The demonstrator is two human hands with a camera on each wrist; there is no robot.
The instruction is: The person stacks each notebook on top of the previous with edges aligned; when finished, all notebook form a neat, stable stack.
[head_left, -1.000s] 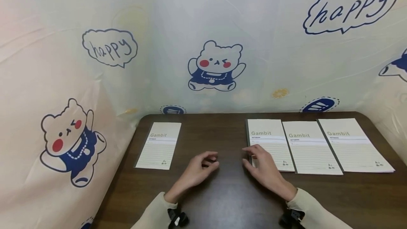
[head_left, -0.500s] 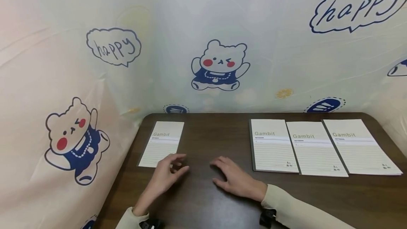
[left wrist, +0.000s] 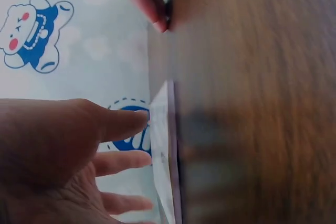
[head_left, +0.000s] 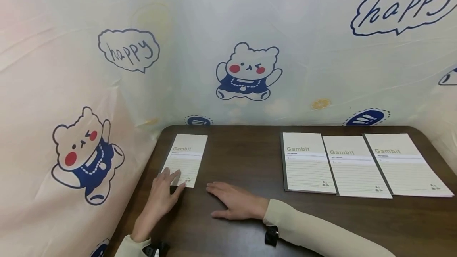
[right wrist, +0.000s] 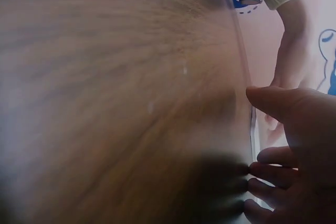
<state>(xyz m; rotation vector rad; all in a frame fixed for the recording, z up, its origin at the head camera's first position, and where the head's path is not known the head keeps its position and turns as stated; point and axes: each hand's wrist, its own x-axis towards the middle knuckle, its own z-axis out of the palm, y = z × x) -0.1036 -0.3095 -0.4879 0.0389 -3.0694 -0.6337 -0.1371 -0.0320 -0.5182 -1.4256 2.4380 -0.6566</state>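
Note:
A white Gambit notebook lies flat at the table's left side. My left hand is over its lower left corner, thumb by the bottom edge and fingers spread. In the left wrist view those fingers reach to the notebook; whether they press on it I cannot tell. Low above the table, right of that notebook, my right hand is held with extended fingers and nothing in its grasp. The right wrist view has its fingertips close to the tabletop, the left hand beyond.
Three similar Gambit notebooks lie side by side at the right: the left one, the middle one and the right one. A brown wooden table bears them all. A printed curtain closes off the back and left.
Both hands have moved left, the left one onto the single notebook's lower corner. My right hand has come away from the notebooks at the right. The view has shifted slightly.

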